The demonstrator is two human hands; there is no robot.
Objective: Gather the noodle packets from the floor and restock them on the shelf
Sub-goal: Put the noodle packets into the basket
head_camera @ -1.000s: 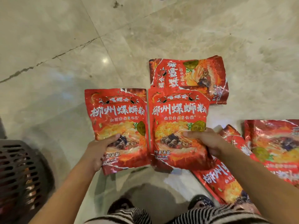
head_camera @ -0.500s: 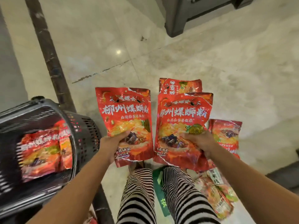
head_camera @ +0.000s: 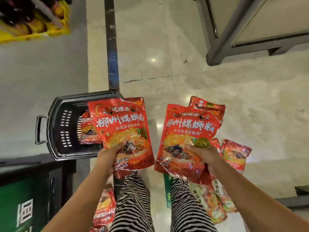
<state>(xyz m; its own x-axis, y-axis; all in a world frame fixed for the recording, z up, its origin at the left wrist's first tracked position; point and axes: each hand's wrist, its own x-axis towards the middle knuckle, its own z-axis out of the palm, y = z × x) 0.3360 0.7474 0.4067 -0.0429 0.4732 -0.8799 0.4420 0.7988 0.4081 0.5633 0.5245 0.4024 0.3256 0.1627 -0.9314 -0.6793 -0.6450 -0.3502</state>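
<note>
Black basket [head_camera: 55, 124] stands on the floor at left, with red basket packets [head_camera: 86, 129] lying inside. Pale marble floor [head_camera: 184, 72] with a dark strip [head_camera: 111, 47] running along it, a grey shelf base [head_camera: 234, 52] upper right and a green box [head_camera: 25, 206] lower left; loose packets [head_camera: 235, 153] lie right of the striped trouser legs [head_camera: 133, 206]. Left hand [head_camera: 108, 156] grips the left packet [head_camera: 122, 124] low down, thumb across the front, fingers curled behind it, held above the basket's right rim; right hand [head_camera: 204, 154] grips the right packet [head_camera: 187, 131] likewise, clear of the floor, the two packets apart.
</note>
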